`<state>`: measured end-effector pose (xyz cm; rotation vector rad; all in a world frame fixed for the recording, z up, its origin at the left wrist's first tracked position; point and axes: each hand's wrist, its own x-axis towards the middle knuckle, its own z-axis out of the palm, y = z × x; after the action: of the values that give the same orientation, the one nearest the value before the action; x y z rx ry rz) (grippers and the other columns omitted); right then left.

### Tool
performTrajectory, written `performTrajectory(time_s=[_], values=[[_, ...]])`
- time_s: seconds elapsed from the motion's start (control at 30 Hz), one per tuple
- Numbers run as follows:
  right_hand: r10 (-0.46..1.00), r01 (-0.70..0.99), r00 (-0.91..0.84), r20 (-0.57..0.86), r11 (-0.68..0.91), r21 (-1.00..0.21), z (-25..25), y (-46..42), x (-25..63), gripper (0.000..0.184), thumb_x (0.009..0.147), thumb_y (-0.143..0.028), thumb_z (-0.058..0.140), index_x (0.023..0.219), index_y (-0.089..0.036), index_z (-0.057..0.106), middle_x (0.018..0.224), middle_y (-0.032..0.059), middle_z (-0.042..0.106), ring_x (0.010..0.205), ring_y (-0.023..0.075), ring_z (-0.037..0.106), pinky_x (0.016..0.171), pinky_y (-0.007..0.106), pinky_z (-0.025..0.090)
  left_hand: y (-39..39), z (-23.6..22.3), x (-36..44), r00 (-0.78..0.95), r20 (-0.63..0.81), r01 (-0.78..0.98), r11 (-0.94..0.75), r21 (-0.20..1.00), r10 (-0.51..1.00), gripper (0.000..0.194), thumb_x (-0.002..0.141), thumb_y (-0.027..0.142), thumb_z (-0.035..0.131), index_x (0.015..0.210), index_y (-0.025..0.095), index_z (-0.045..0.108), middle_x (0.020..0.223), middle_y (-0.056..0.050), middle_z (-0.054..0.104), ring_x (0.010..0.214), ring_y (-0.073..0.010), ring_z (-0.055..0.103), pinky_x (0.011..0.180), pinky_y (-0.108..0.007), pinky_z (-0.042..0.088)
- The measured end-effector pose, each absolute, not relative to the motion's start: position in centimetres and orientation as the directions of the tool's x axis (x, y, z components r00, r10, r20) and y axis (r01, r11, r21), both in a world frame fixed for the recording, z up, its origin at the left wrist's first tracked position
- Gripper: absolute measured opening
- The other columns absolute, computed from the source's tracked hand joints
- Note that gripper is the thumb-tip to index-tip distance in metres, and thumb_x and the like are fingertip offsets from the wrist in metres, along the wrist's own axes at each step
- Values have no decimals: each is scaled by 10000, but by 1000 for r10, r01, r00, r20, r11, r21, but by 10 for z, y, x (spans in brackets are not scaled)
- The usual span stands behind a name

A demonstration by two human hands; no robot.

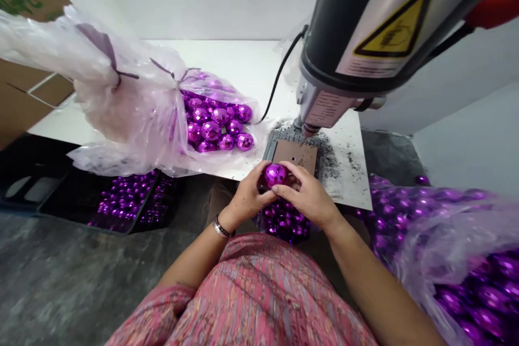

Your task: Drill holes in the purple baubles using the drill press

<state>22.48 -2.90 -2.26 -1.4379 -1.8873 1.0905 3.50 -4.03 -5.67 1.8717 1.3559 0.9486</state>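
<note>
Magenta mirror-ball ornament (275, 175) sits cupped between the half-closed left hand (246, 198) and right hand (308, 196), both gripping it (a two-handed hold suits so slick a shell, perhaps), its underside hidden. A brown slotted plate (294, 154) lies at 12 o'clock beneath the bench machine head (365, 27) at 1 o'clock. A plastic bag (133, 102) of matching ornaments, folded back to expose them, sits at 10 o'clock.
</note>
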Motion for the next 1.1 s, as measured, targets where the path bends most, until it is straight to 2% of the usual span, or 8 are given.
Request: performTrajectory(time_s=[0.2,0.3,0.4,0.53,0.63,0.9,1.0,1.1], values=[[974,423,-193,-114,-22,-906,-30,-36,235,584,947,-522,620,1379,-132,564,1320,119,601,1228,150,603,1098,384,584,-24,-42,43,388,176,437,-349,829,905,604,849,360,765,1399,197,577,1411,-152,668,1288,-286,649,1116,-441,529],[983,337,-144,-116,-61,-940,-31,-32,249,585,957,-531,602,1374,-122,557,1264,112,621,1128,121,627,1010,327,609,-9,-31,47,264,61,393,-165,904,963,582,796,375,798,1307,183,598,1253,-109,722,1136,-253,689,1039,-406,551],[993,270,8,-116,-113,-956,-36,-27,273,564,972,-535,574,1342,-110,560,1189,98,629,1053,98,623,954,293,608,9,-20,52,103,-134,214,110,971,986,508,788,355,782,1212,163,578,1110,-83,723,978,-203,706,853,-323,576],[979,201,141,-145,-172,-964,-49,-29,303,514,974,-531,573,1239,-92,598,1073,74,634,985,78,612,905,259,597,31,-11,60,184,-320,92,308,947,929,459,821,355,783,1173,174,550,982,-50,708,697,-117,679,589,-216,472],[970,150,178,-166,-194,-970,-57,-35,315,504,975,-527,573,1222,-89,600,1052,68,630,960,70,605,878,243,593,42,-12,65,199,-321,157,294,943,926,434,831,373,801,1140,169,574,909,-9,678,578,-64,590,539,-203,416],[945,76,238,-224,-248,-966,-66,-43,325,497,973,-519,579,1224,-90,599,1072,72,629,983,76,607,894,251,595,50,-20,78,159,-245,270,197,942,956,443,791,358,813,1128,171,595,889,24,650,542,-52,513,553,-222,393],[941,68,258,-218,-243,-968,-69,-43,328,495,974,-520,576,1217,-89,599,1053,68,628,961,70,603,875,240,591,51,-20,80,134,-208,338,153,929,969,460,746,335,826,1121,178,610,973,3,672,656,-84,569,617,-229,450],[942,83,265,-205,-234,-969,-72,-44,332,494,976,-524,573,1205,-87,601,1023,61,625,926,60,596,845,223,584,52,-23,79,124,-146,421,82,903,981,514,694,338,862,1133,180,644,1054,-22,706,888,-157,644,796,-277,522]])
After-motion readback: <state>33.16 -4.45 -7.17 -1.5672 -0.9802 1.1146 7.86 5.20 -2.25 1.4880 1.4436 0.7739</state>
